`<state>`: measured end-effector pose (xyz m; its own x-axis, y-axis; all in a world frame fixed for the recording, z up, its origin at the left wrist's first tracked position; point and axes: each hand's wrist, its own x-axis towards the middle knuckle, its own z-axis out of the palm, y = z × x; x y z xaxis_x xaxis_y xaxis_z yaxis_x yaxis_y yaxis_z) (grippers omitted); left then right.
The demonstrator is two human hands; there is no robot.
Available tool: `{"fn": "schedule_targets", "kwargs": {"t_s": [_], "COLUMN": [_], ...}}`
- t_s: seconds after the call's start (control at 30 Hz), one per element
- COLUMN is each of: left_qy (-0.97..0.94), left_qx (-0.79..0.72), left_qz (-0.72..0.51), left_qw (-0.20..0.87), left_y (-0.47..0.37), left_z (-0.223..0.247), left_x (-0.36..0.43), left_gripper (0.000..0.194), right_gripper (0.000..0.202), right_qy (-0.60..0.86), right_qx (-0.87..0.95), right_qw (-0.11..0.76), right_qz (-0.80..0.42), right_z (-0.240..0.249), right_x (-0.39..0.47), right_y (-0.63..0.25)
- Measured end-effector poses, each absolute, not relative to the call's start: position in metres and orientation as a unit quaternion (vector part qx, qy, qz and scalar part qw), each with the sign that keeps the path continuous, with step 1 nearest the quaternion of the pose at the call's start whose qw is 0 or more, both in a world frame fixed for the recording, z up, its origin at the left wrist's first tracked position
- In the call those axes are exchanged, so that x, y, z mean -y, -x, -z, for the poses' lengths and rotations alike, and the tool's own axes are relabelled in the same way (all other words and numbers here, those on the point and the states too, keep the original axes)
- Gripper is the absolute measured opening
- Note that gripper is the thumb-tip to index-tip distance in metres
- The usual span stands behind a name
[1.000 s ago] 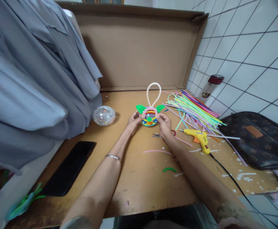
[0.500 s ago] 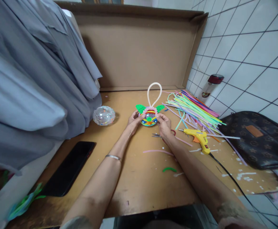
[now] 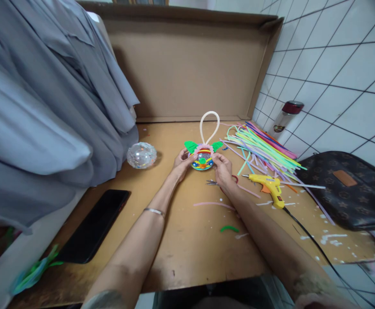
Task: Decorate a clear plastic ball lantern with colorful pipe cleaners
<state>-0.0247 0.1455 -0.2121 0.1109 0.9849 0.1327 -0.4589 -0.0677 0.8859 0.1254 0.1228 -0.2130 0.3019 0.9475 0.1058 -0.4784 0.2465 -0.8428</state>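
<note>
Between my two hands is a round, clear ornament (image 3: 202, 161) dressed with coloured pipe cleaners: green leaf shapes at its upper sides, a pink ruffle, and yellow, blue and orange bits. A white loop (image 3: 210, 128) rises from its top. My left hand (image 3: 183, 162) grips its left side, thumb in front. On the right side my right hand (image 3: 221, 165) pinches it likewise. Partly hidden under my right wrist lie scissors (image 3: 212, 183) with red handles. A yellow hot glue gun (image 3: 267, 186) rests to the right, a clear stick in its back.
A clear ball (image 3: 141, 155) sits left, above a black phone (image 3: 94, 227). Many coloured pipe cleaners (image 3: 261, 146) are heaped at right, near a bottle (image 3: 285, 118) and a dark bag (image 3: 351, 193). Cardboard (image 3: 187, 64) stands behind; grey cloth (image 3: 46, 98) hangs left. A green piece (image 3: 229, 229) lies in front.
The whole view has shifted very slightly. Both hands keep the same hold on the ornament, and nothing else has visibly moved.
</note>
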Motion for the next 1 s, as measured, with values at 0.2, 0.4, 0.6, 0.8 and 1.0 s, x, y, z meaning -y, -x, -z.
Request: {"fn": "schedule_targets", "kwargs": {"t_s": [0.2, 0.4, 0.6, 0.8, 1.0], "left_qy": [-0.413, -0.391, -0.372, -0.373, -0.385], "left_qx": [-0.319, -0.306, -0.289, -0.294, -0.300], "left_qz": [-0.588, -0.597, -0.590, -0.594, -0.590], "left_qw": [0.618, 0.630, 0.655, 0.649, 0.643], "left_y": [0.023, 0.021, 0.021, 0.019, 0.020], "left_z": [0.208, 0.205, 0.206, 0.207, 0.209], "left_x": [-0.142, -0.137, -0.135, -0.133, -0.136], "left_gripper": [0.070, 0.063, 0.058, 0.062, 0.066], "right_gripper": [0.029, 0.035, 0.031, 0.030, 0.030], "right_qy": [0.371, 0.356, 0.330, 0.316, 0.327], "right_qx": [0.327, 0.305, 0.326, 0.308, 0.308], "right_qw": [0.721, 0.740, 0.707, 0.707, 0.712], "right_qz": [-0.485, -0.483, -0.534, -0.553, -0.539], "right_z": [0.215, 0.212, 0.204, 0.206, 0.209], "right_x": [-0.125, -0.127, -0.123, -0.122, -0.123], "right_y": [-0.125, -0.124, -0.124, -0.127, -0.128]}}
